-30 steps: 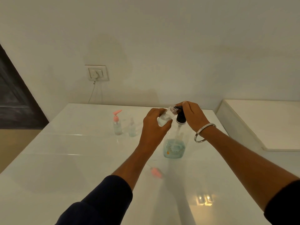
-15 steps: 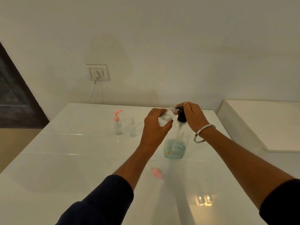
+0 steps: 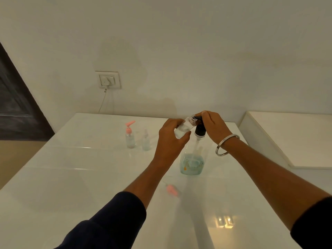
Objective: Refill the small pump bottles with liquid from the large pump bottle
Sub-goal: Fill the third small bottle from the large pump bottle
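The large clear pump bottle [image 3: 192,163] with pale blue liquid at its bottom stands mid-table, topped by a black pump head [image 3: 200,131]. My right hand [image 3: 214,126] lies over that pump head, fingers curled on its top. My left hand [image 3: 171,139] grips a small clear open bottle [image 3: 185,125], tilted with its threaded mouth at the pump's nozzle. Further left stand a small bottle with a pink pump [image 3: 130,135] and a small clear bottle [image 3: 145,141]. A loose pink pump cap [image 3: 172,189] lies on the table nearer me.
The white glossy table [image 3: 80,177] ends at the wall behind. A wall socket [image 3: 108,80] with a plugged cable hangs above the table's back left. A white ledge [image 3: 291,139] adjoins on the right. A dark door [image 3: 16,105] is at far left.
Both hands have kept their hold at the pump head; the camera view shifted slightly. The small bottle stays tilted at the nozzle.
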